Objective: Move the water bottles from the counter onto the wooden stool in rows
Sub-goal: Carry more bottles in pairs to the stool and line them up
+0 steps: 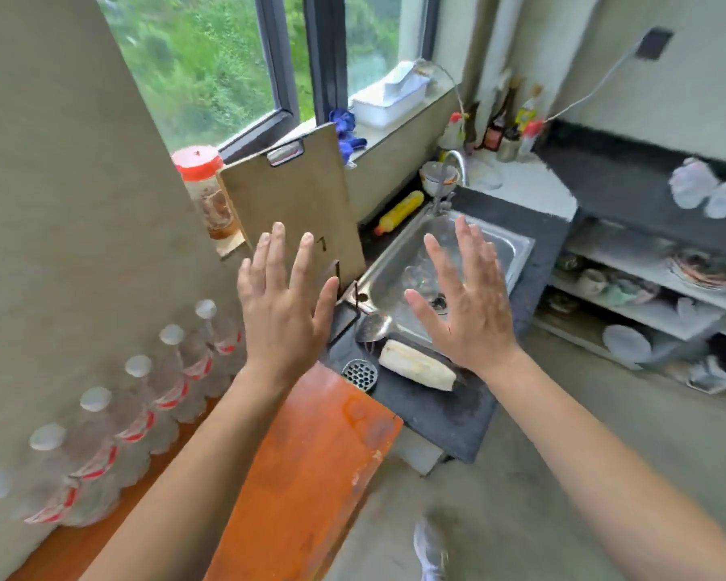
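Several clear water bottles (101,450) with white caps and red-and-white labels stand in one row along the grey wall at the left, on an orange-brown wooden surface (311,467). My left hand (284,306) is raised above that surface's far end, palm down, fingers spread, holding nothing. Over the front edge of the steel sink (516,249) hovers my right hand (464,304), also spread and empty. Both hands are apart from the bottles.
A wooden cutting board (298,203) leans upright behind my left hand, with a red-lidded jar (204,190) beside it. On the dark counter (432,417) lie a pale vegetable (416,364), a sink strainer (359,373) and a spoon (374,327). Shelves with dishes (646,287) stand at right.
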Tool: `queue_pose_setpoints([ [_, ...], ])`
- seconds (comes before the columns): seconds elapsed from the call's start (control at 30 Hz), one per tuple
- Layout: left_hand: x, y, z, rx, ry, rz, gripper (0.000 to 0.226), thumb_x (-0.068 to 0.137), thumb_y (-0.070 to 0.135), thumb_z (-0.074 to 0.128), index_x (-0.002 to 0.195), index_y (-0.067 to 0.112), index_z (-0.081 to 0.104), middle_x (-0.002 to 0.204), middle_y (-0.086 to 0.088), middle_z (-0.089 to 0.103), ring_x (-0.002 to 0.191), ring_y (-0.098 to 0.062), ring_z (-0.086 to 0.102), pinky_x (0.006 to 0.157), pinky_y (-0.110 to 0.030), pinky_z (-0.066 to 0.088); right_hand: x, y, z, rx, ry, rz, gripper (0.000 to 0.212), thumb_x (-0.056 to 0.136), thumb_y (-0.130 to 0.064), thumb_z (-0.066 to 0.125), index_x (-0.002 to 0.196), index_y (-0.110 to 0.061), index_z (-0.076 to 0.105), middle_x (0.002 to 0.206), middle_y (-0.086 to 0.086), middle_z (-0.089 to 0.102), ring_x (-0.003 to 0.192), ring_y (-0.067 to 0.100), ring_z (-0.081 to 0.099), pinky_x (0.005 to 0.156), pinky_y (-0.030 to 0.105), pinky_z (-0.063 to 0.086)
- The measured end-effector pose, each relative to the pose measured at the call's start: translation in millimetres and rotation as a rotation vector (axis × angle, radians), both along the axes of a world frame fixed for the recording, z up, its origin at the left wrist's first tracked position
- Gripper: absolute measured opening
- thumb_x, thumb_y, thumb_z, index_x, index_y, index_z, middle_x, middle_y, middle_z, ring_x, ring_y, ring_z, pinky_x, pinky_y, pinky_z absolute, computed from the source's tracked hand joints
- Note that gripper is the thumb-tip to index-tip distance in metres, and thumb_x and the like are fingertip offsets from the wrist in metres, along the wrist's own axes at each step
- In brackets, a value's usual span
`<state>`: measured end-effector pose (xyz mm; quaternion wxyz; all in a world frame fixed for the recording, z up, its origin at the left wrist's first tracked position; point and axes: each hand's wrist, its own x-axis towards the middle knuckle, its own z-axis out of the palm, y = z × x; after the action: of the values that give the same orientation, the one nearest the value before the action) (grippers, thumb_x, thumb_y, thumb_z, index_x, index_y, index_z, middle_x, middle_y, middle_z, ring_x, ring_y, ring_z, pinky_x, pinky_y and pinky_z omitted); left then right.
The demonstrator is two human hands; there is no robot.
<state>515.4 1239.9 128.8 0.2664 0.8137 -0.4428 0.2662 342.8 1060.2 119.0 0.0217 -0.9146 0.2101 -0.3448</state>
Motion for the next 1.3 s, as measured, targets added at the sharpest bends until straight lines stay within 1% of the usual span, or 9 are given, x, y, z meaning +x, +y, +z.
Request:
queue_pose_setpoints([
  [0.1, -45, -60, 9, 0.008, -0.018, -0.122, 0.055, 0.101, 0.042, 0.05, 0.145, 0.01, 0.049, 0.156, -0.021, 0.036, 0.144, -0.038, 0.034, 0.11, -0.059, 0.031, -65, -37, 7, -0.004, -0.024, -0.174, 0.069, 0.101, -0.058, 0.039, 0.157, -0.017, 0.032, 0.165, 0.021, 0.014, 0.153, 0.038, 0.012, 0.123, 0.054, 0.012],
  [0.3, -157, -186, 14, 0.066, -0.043, -0.318, 0.054, 0.101, 0.046, 0.045, 0.143, 0.011, 0.051, 0.153, -0.017, 0.042, 0.142, -0.036, 0.038, 0.111, -0.056, 0.032, -204, -111, -1, 0.018, -0.068, -0.426, 0.063, 0.102, -0.055, 0.04, 0.152, -0.018, 0.043, 0.164, 0.018, 0.024, 0.152, 0.039, 0.021, 0.121, 0.056, 0.018],
  [0.43, -250, -286, 17, 0.065, -0.038, -0.433, 0.052, 0.101, 0.044, 0.047, 0.14, 0.011, 0.054, 0.149, -0.017, 0.047, 0.139, -0.036, 0.042, 0.113, -0.053, 0.031, -313, -179, -12, 0.044, -0.09, -0.543, 0.059, 0.1, -0.052, 0.047, 0.147, -0.017, 0.051, 0.161, 0.019, 0.029, 0.15, 0.04, 0.025, 0.119, 0.059, 0.023],
  [0.53, -322, -358, 20, 0.067, -0.021, -0.512, 0.052, 0.102, 0.045, 0.045, 0.139, 0.011, 0.054, 0.148, -0.016, 0.049, 0.139, -0.036, 0.042, 0.113, -0.053, 0.031, -396, -236, -7, 0.037, -0.109, -0.641, 0.058, 0.1, -0.051, 0.048, 0.147, -0.016, 0.051, 0.16, 0.02, 0.031, 0.148, 0.041, 0.027, 0.117, 0.06, 0.026],
  [0.67, -409, -428, 21, 0.084, 0.001, -0.615, 0.053, 0.101, 0.046, 0.045, 0.14, 0.011, 0.055, 0.148, -0.016, 0.049, 0.138, -0.035, 0.043, 0.113, -0.054, 0.032, -482, -293, 1, 0.061, -0.129, -0.788, 0.059, 0.101, -0.052, 0.044, 0.148, -0.016, 0.049, 0.16, 0.02, 0.031, 0.149, 0.04, 0.025, 0.121, 0.055, 0.021],
  [0.77, -452, -469, 16, 0.111, -0.005, -0.666, 0.053, 0.101, 0.046, 0.045, 0.142, 0.013, 0.053, 0.15, -0.015, 0.047, 0.14, -0.034, 0.041, 0.115, -0.052, 0.03, -522, -329, -1, 0.078, -0.133, -0.836, 0.06, 0.102, -0.054, 0.04, 0.149, -0.017, 0.047, 0.161, 0.019, 0.03, 0.149, 0.039, 0.025, 0.122, 0.051, 0.017],
  [1.03, -510, -603, -10, 0.175, -0.021, -0.756, 0.055, 0.101, 0.049, 0.042, 0.141, 0.013, 0.053, 0.151, -0.015, 0.046, 0.14, -0.033, 0.04, 0.113, -0.049, 0.029, -580, -428, -33, 0.116, -0.162, -0.898, 0.054, 0.101, -0.047, 0.047, 0.144, -0.015, 0.054, 0.158, 0.019, 0.035, 0.147, 0.04, 0.029, 0.117, 0.059, 0.028],
  [1.17, -538, -700, -23, 0.142, 0.014, -0.799, 0.055, 0.101, 0.048, 0.042, 0.141, 0.012, 0.052, 0.15, -0.016, 0.046, 0.14, -0.034, 0.041, 0.113, -0.049, 0.031, -608, -511, -39, 0.09, -0.095, -0.911, 0.052, 0.101, -0.045, 0.048, 0.142, -0.014, 0.055, 0.157, 0.02, 0.038, 0.145, 0.041, 0.034, 0.116, 0.059, 0.028],
  [1.3, -565, -807, -25, 0.133, 0.05, -0.854, 0.054, 0.101, 0.046, 0.044, 0.139, 0.01, 0.054, 0.149, -0.016, 0.048, 0.137, -0.036, 0.044, 0.109, -0.051, 0.035, -629, -610, -30, 0.102, -0.032, -0.943, 0.052, 0.102, -0.046, 0.045, 0.145, -0.017, 0.052, 0.159, 0.018, 0.035, 0.147, 0.039, 0.029, 0.118, 0.057, 0.025],
])
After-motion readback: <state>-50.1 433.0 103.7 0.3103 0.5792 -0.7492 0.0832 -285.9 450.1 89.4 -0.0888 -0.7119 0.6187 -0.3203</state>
